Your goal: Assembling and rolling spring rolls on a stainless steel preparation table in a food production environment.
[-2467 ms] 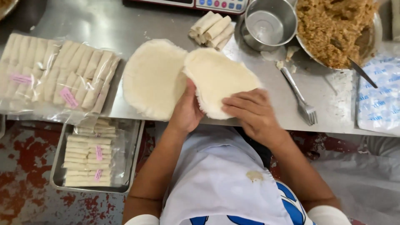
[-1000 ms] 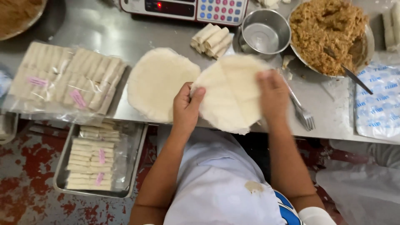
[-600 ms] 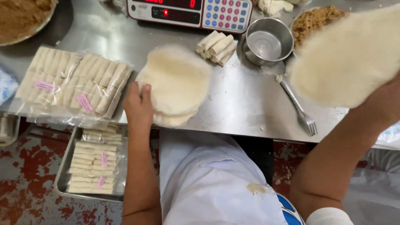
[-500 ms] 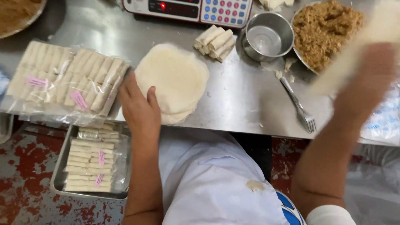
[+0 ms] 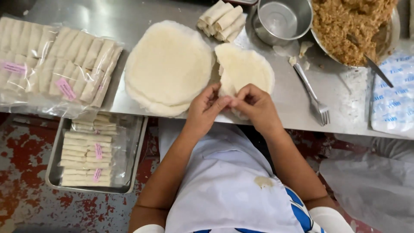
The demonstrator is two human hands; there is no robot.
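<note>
Steel table (image 5: 129, 17) spans the view; its near edge runs just in front of the person's apron. Below it, red-and-grey mottled floor (image 5: 26, 142) on the left and a clear plastic bag (image 5: 371, 181) on the right.

On the table, left: bagged packs of rolls (image 5: 60, 64) overhanging the edge. Centre: wrapper stack (image 5: 168, 64), round and pale. Just right of it, touching: single wrapper (image 5: 246, 69), lying flat near the table edge. Far right: bowl of brown filling (image 5: 349, 21) with a spoon, a steel cup (image 5: 282, 19), loose rolls (image 5: 220, 19), a fork (image 5: 310, 92). Bare steel shows between the fork and the wrapper.

Under the table, left: metal tray (image 5: 136, 151) of packed rolls.

Left hand (image 5: 205, 110) and right hand (image 5: 254, 103) meet at the near rim of the single wrapper, fingers (image 5: 222, 102) pinched on its edge.
</note>
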